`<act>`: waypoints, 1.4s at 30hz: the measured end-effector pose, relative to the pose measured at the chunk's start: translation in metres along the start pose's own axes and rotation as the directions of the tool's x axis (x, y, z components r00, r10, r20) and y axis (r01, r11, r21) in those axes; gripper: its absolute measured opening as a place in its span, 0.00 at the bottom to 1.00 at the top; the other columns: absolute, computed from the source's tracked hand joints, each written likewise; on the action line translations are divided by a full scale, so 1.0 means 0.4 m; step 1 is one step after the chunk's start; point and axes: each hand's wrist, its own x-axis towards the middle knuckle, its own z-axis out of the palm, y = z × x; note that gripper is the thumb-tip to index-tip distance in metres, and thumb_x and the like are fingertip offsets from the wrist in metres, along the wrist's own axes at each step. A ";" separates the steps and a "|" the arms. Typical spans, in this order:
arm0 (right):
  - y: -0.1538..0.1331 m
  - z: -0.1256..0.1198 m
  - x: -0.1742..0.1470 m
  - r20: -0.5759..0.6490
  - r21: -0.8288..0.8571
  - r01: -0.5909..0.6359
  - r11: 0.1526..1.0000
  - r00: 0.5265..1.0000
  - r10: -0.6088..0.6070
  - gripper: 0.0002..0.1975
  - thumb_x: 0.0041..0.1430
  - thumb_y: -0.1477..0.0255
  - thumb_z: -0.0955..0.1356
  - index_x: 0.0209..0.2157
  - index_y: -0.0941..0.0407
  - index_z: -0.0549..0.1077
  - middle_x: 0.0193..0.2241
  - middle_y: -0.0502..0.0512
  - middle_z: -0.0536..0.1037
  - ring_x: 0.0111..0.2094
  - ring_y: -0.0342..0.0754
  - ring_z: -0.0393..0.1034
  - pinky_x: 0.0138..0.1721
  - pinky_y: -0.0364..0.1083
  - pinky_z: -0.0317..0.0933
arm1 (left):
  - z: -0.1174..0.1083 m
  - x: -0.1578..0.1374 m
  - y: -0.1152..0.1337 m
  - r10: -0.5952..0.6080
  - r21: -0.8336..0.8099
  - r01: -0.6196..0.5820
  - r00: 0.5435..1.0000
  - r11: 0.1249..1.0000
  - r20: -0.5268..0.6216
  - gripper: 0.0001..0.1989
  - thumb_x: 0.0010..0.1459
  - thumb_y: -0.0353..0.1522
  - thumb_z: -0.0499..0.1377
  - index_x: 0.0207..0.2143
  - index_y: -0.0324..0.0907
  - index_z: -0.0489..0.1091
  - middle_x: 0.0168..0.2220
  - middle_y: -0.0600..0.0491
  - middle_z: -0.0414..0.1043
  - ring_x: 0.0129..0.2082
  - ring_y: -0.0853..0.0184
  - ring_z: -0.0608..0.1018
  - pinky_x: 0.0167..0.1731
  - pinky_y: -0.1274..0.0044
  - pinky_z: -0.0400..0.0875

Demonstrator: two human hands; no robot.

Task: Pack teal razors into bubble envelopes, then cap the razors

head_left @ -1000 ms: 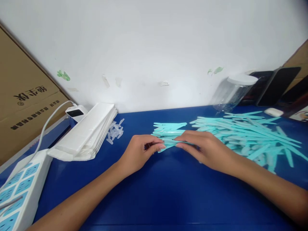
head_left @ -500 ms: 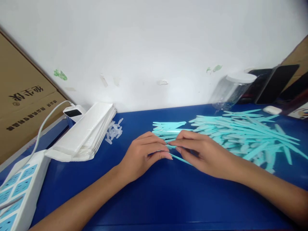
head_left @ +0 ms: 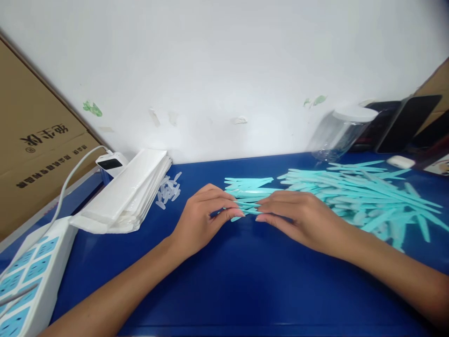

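My left hand is closed, its thumb and fingers pinching the left ends of a few slim turquoise sticks. Across from it, my right hand has its fingers closed around the right ends of the same sticks. The sticks lie level between the two sets of fingertips; their exact number is hard to make out. Just behind them, more turquoise sticks are laid roughly side by side on the blue table. To the right spreads a big loose pile of turquoise sticks, several with pale translucent ends.
Small translucent pieces lie left, beside a stack of white sleeves. A power strip, a white corded device and a cardboard box line the left. Back right are a clear jar, a dark phone-like slab and a white case.
My hands have drawn slightly apart, and the sticks between them now lie level. The stick that slanted out below my right hand no longer shows there. The view has shifted slightly.
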 end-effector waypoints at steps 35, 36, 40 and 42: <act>0.127 0.035 0.054 -0.055 -0.029 -0.019 0.999 0.998 0.017 0.11 0.75 0.68 0.67 0.49 0.55 0.82 0.46 0.62 0.86 0.48 0.57 0.79 0.47 0.56 0.74 | -0.197 0.005 -0.202 -0.284 0.456 0.188 0.947 0.870 0.151 0.12 0.71 0.41 0.64 0.39 0.45 0.82 0.40 0.50 0.84 0.44 0.57 0.80 0.46 0.67 0.72; 0.129 0.031 0.052 -0.066 -0.037 -0.017 0.999 0.998 0.014 0.11 0.75 0.68 0.67 0.48 0.55 0.82 0.45 0.62 0.86 0.48 0.57 0.79 0.47 0.56 0.74 | -0.191 0.002 -0.207 -0.288 0.434 0.195 0.944 0.880 0.161 0.12 0.71 0.42 0.64 0.38 0.45 0.82 0.40 0.50 0.84 0.44 0.58 0.80 0.47 0.67 0.72; 0.156 -0.030 0.031 -0.142 -0.112 -0.091 0.990 0.987 0.074 0.12 0.75 0.66 0.67 0.45 0.54 0.83 0.43 0.60 0.87 0.47 0.58 0.79 0.48 0.56 0.73 | -0.172 -0.008 -0.215 -0.330 0.463 0.189 0.912 0.866 0.244 0.11 0.70 0.41 0.64 0.37 0.45 0.80 0.39 0.49 0.82 0.47 0.56 0.79 0.48 0.65 0.73; 0.188 -0.085 0.010 -0.225 -0.182 -0.222 0.958 0.958 0.179 0.14 0.74 0.62 0.67 0.45 0.54 0.83 0.43 0.61 0.87 0.46 0.59 0.80 0.49 0.57 0.72 | -0.165 -0.011 -0.215 -0.336 0.520 0.167 0.909 0.838 0.248 0.10 0.71 0.38 0.62 0.38 0.44 0.79 0.40 0.47 0.81 0.47 0.54 0.79 0.48 0.64 0.74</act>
